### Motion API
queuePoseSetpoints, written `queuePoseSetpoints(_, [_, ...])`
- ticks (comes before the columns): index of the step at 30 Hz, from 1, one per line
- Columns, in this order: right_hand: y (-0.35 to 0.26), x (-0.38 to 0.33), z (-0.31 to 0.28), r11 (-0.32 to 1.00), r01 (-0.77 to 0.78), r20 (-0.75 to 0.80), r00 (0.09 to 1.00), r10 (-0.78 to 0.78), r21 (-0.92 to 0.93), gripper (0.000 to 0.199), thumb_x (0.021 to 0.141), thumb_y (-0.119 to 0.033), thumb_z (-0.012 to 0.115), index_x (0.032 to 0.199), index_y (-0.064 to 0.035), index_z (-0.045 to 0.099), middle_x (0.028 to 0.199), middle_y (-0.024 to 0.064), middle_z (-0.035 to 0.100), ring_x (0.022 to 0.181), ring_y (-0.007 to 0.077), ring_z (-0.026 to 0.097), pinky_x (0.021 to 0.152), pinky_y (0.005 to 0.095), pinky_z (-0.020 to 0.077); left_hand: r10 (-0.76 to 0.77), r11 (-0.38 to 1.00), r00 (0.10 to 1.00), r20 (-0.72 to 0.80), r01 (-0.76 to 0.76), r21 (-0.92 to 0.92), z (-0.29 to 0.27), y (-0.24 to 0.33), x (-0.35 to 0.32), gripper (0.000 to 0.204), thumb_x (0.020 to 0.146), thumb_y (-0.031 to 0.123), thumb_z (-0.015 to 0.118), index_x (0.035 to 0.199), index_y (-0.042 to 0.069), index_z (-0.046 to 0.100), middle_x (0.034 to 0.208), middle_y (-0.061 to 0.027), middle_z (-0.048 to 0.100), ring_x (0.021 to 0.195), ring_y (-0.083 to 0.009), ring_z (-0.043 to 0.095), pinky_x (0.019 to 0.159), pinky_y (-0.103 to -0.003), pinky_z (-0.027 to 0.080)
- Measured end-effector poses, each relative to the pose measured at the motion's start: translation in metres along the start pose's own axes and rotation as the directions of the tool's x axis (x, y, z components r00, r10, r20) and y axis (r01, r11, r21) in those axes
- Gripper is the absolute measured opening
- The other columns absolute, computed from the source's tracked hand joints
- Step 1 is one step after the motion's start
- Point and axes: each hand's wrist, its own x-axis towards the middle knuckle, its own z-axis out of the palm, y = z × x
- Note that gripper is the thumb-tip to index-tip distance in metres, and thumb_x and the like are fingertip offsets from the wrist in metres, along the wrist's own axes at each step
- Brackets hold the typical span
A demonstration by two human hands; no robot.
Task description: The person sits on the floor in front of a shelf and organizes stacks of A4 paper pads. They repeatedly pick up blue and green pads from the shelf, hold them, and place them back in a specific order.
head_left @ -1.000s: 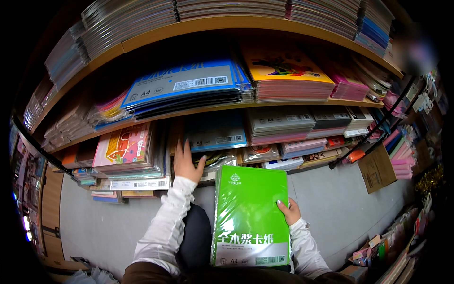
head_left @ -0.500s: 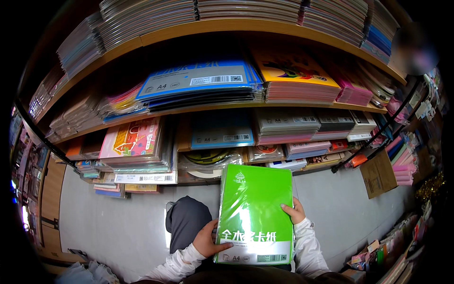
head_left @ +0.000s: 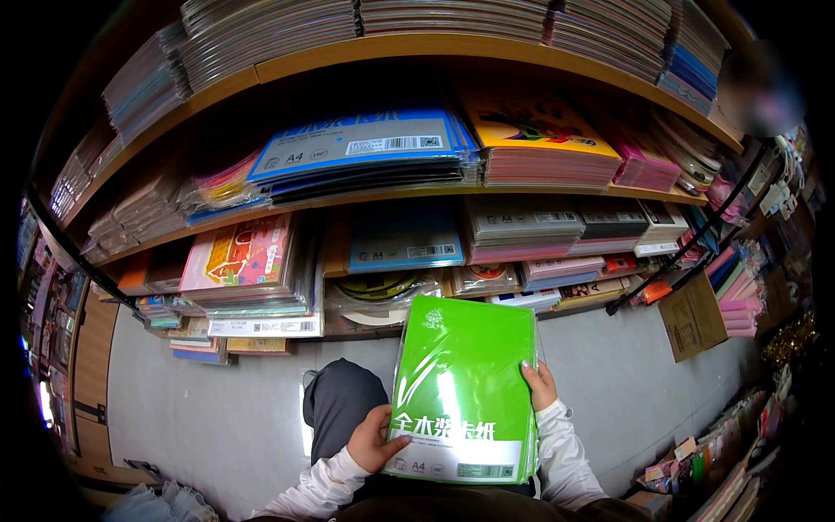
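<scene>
In front of me I hold a stack of green cardstock packs (head_left: pixel 465 374) in clear plastic wrap, a white label band along its near end. My left hand (head_left: pixel 376 442) grips its lower left edge, the thumb lying on top. On the opposite side my right hand (head_left: pixel 540 384) clasps the right edge, thumb near the cover and fingers partly hidden beneath. Just beyond the stack's far end is the lowest shelf level, where a round-patterned item in plastic (head_left: pixel 383 285) lies. The stack tilts slightly to the left.
Wooden shelves (head_left: pixel 417 48) curve across the far side. Blue cardstock packs (head_left: pixel 357 148) and a yellow-covered stack (head_left: pixel 548 130) fill the middle level. Pink-covered packs (head_left: pixel 235 252) jut out at lower left. A cardboard box (head_left: pixel 691 317) stands on the grey floor (head_left: pixel 217 418) at right.
The green stack has turned a little and its near end has shifted left and up. Both hands keep their hold, the right thumb nearer the edge.
</scene>
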Motion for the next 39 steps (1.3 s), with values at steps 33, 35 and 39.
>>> queuePoseSetpoints(33, [0.005,0.005,-0.001,0.99,0.04,0.032,0.999,-0.036,-0.133,0.036,0.079,-0.02,0.061,0.104,0.0032,0.049,0.091,0.0089,0.058,0.078,0.0139,0.055,0.068,0.0252,0.045,0.106,0.986,0.914,-0.392,-0.147,-0.074,-0.084,0.014,0.008,0.031,0.079,-0.006,0.048,0.108,-0.001,0.039,0.093,-0.0066,0.056,0.083,-0.0091,0.052,0.074,-0.021,0.041])
queuePoseSetpoints(35, [0.007,0.005,-0.002,0.991,0.034,0.024,0.999,-0.032,-0.129,0.036,0.079,-0.02,0.061,0.104,0.0033,0.048,0.092,0.009,0.058,0.078,0.0139,0.055,0.069,0.0253,0.045,0.137,0.977,0.903,-0.406,-0.192,-0.096,-0.094,0.018,0.021,0.031,0.079,-0.005,0.049,0.107,-0.001,0.039,0.091,-0.0064,0.056,0.08,-0.008,0.052,0.07,-0.02,0.041])
queuePoseSetpoints(39, [0.006,0.005,-0.002,0.991,0.046,0.033,0.999,-0.043,-0.126,0.036,0.079,-0.02,0.061,0.103,0.0035,0.048,0.092,0.0093,0.058,0.079,0.014,0.055,0.07,0.0256,0.0446,0.222,0.971,0.848,-0.48,-0.24,0.025,-0.117,0.011,0.058,0.031,0.078,-0.006,0.049,0.107,-0.001,0.039,0.09,-0.0068,0.057,0.075,-0.0066,0.052,0.065,-0.018,0.041])
